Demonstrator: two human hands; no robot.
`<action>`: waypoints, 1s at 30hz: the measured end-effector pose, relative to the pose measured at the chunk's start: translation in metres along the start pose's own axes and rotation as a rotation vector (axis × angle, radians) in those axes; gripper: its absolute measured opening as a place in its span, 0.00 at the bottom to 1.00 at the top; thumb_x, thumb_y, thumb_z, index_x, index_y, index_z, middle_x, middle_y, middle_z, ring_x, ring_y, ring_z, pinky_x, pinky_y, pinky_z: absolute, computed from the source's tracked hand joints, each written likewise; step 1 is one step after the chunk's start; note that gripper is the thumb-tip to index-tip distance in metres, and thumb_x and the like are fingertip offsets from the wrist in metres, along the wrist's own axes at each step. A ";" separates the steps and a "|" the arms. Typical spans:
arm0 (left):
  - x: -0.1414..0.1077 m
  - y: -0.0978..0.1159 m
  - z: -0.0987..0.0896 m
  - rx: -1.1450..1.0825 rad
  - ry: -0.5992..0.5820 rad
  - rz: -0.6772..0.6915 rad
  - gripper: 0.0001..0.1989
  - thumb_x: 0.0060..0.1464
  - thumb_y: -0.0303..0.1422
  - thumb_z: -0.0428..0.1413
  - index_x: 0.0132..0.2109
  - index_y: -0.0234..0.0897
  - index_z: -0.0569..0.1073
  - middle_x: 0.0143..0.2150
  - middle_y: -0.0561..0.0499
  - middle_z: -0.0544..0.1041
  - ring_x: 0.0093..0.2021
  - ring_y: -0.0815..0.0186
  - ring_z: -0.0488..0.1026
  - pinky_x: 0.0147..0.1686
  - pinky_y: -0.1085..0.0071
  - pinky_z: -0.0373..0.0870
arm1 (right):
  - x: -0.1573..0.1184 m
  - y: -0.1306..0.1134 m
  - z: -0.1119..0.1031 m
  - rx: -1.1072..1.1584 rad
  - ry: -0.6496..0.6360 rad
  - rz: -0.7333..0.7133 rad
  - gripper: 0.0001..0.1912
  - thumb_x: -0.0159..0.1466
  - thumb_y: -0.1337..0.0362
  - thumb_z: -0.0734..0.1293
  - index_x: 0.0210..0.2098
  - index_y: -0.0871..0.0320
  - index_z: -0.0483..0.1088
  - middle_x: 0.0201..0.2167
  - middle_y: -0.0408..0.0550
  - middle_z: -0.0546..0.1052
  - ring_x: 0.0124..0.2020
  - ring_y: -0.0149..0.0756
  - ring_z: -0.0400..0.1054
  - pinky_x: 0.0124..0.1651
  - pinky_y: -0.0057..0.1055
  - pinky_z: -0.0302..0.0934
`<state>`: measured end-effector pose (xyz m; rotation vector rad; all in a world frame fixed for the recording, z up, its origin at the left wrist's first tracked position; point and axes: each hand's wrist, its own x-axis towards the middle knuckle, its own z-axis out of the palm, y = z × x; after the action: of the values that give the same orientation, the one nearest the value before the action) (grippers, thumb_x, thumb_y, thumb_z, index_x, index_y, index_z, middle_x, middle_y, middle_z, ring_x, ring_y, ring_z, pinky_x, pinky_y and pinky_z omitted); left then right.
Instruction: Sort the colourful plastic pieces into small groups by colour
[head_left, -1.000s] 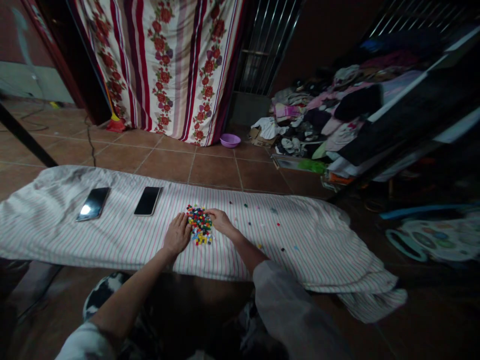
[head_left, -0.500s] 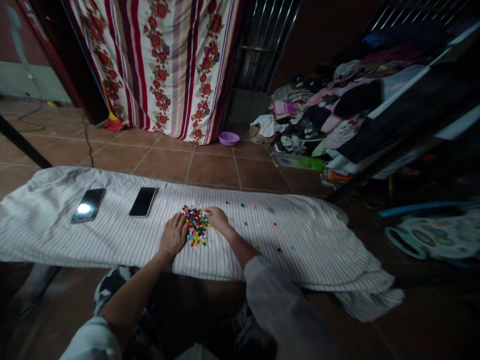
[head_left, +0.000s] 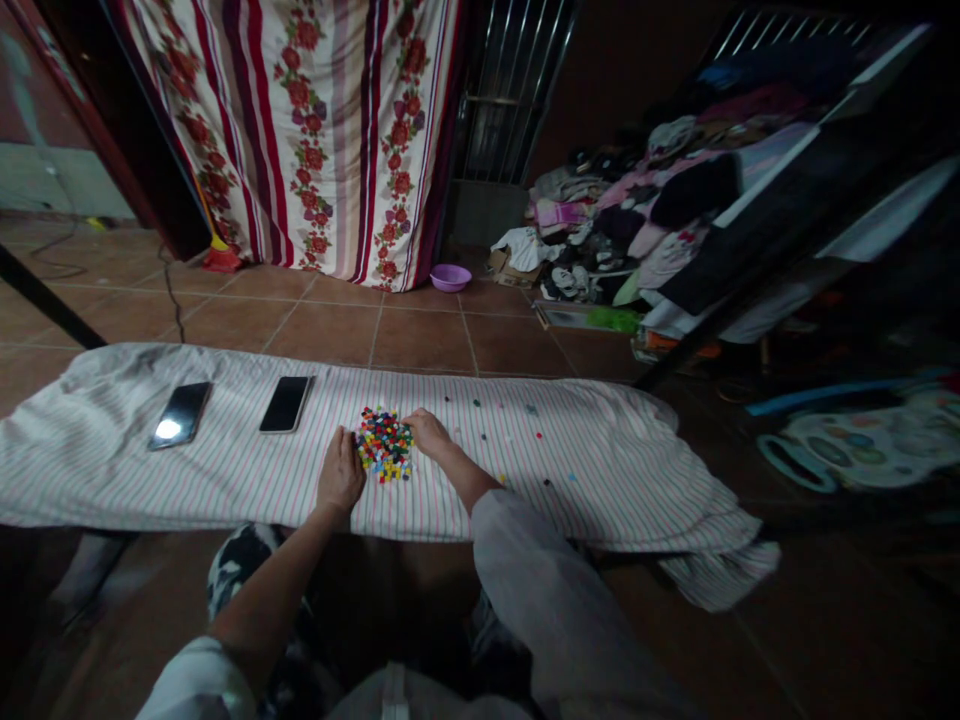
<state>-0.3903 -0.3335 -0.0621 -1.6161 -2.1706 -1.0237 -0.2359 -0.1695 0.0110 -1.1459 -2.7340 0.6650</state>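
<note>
Your left hand (head_left: pixel 341 472) lay open, palm down, with its fingers just beside the left edge of a heap of tiny multicoloured pieces (head_left: pixel 384 445) in red, blue, green, yellow and black. Your right hand (head_left: pixel 427 432) reached in from the other side, its fingertips (head_left: pixel 409 418) at the heap's upper right edge. The two hands stayed apart with the heap between them, and neither was clamped on anything that you can see. A pale grey sleeve (head_left: pixel 540 590) covered your right forearm, and a white sleeve (head_left: pixel 199 682) showed at your left arm.

The heap sat near the middle of a long white sheet (head_left: pixel 600 480) with thin pink and green stripes. Loose single pieces (head_left: pixel 477 402) lay scattered to its right, well clear of the heap. To its left, two black smartphones rested side by side, the nearer one to the heap (head_left: pixel 285 403) dark and the farther one (head_left: pixel 180 415) shining with a patch of glare.

Beyond the sheet ran brown square floor tiles (head_left: pixel 420 340), with a small purple plastic basin (head_left: pixel 451 277) standing on them. Behind that hung a white curtain with red floral stripes (head_left: pixel 315 130), and beside it stood a metal-barred grille (head_left: pixel 510 90). A large jumbled heap of clothes (head_left: pixel 637 220) filled the far right.
</note>
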 end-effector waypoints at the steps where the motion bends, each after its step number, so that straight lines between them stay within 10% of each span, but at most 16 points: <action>1: -0.001 0.001 0.000 -0.006 0.012 -0.005 0.24 0.62 0.32 0.40 0.63 0.28 0.59 0.62 0.29 0.67 0.68 0.50 0.60 0.61 0.45 0.66 | 0.000 -0.001 -0.001 0.003 0.001 0.014 0.19 0.67 0.73 0.59 0.49 0.54 0.77 0.47 0.50 0.76 0.50 0.34 0.69 0.52 0.25 0.60; 30: -0.001 0.003 -0.007 0.049 -0.007 0.182 0.15 0.63 0.32 0.41 0.49 0.32 0.68 0.50 0.35 0.72 0.62 0.49 0.64 0.59 0.45 0.65 | -0.010 -0.011 -0.008 0.072 0.081 0.145 0.13 0.65 0.68 0.62 0.46 0.52 0.74 0.47 0.45 0.78 0.46 0.33 0.71 0.47 0.26 0.61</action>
<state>-0.3885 -0.3384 -0.0571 -1.7587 -1.9928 -0.9059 -0.2343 -0.1806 0.0236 -1.3332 -2.5572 0.7116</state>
